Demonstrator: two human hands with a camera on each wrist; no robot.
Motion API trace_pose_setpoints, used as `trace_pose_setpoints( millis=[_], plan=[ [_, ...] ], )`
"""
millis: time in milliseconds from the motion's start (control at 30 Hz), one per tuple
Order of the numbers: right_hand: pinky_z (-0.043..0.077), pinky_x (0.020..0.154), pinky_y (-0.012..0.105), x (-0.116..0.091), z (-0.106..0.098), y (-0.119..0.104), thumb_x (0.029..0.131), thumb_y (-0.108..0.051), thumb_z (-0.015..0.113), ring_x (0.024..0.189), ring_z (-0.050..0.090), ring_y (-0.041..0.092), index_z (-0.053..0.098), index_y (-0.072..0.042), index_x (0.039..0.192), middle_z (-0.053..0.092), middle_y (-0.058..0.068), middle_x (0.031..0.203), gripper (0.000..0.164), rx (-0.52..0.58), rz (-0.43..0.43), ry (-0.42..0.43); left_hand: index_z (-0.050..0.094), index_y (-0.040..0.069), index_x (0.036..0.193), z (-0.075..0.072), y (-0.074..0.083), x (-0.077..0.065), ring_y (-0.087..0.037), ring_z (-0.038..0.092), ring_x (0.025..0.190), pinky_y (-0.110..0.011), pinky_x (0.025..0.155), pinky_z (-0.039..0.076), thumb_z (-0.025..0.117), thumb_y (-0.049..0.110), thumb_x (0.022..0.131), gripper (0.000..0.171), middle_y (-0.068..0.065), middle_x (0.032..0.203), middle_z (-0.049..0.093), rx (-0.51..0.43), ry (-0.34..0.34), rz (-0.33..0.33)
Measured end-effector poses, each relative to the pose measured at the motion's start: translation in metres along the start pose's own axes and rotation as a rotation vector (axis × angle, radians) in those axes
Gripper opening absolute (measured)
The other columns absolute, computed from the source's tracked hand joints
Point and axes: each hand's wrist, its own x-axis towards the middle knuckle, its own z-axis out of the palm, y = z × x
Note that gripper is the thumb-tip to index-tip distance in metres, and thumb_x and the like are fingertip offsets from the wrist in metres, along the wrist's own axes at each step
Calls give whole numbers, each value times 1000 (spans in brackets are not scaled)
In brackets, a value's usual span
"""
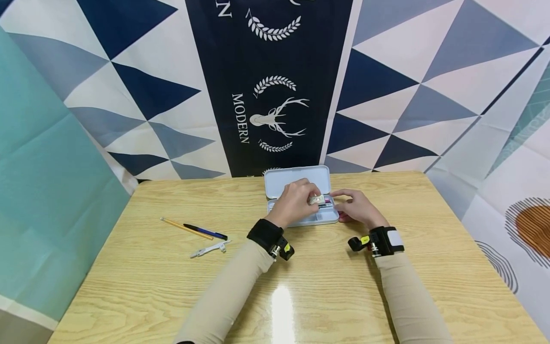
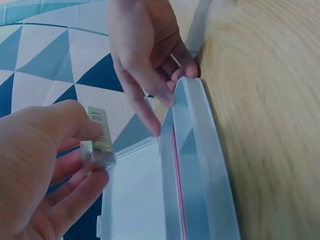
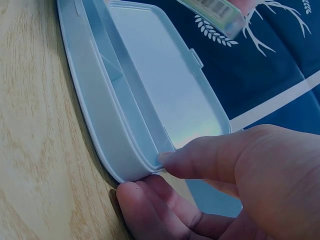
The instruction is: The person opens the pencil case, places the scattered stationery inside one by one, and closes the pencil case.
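A light blue pencil case (image 1: 334,219) stands at the back of the table, its lid (image 1: 296,180) raised against the patterned wall. Above its trays my left hand (image 1: 295,200) pinches a small eraser (image 2: 101,137) in clear wrapping with a barcode label. The eraser is tilted and apart from the case. At the right end, my right hand (image 1: 360,209) holds the case, thumb (image 3: 175,162) at the inner rim and fingers curled against the outside. Slim pens (image 1: 325,205) lie in the back compartment; a front compartment has a small divider (image 3: 111,67).
On the left of the table lie a yellow pencil (image 1: 185,228), a dark blue pen (image 1: 206,231) and a whitish drawing compass (image 1: 210,249). Patterned cloth hangs right behind the table's back edge.
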Motion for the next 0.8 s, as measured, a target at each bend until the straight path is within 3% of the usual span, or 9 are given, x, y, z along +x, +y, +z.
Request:
trace_pose_setpoints(
  millis=[367, 800],
  plan=[
    [61, 59, 26, -1, -1, -1, 98, -12, 59, 64, 69, 17, 54, -9, 142, 71, 27, 99, 44, -5, -20, -9, 76, 13, 105, 26, 4, 0, -6, 54, 76, -19, 66, 50, 73, 13, 83, 22, -1, 93, 67, -61, 96, -30],
    [61, 59, 26, -2, 0, 0, 98, -12, 60, 64, 69, 15, 53, -9, 144, 70, 26, 100, 47, 4, -10, -8, 77, 12, 112, 53, 5, -6, -7, 56, 79, -18, 68, 50, 74, 15, 88, 25, 0, 94, 66, -70, 79, -55]
  ],
)
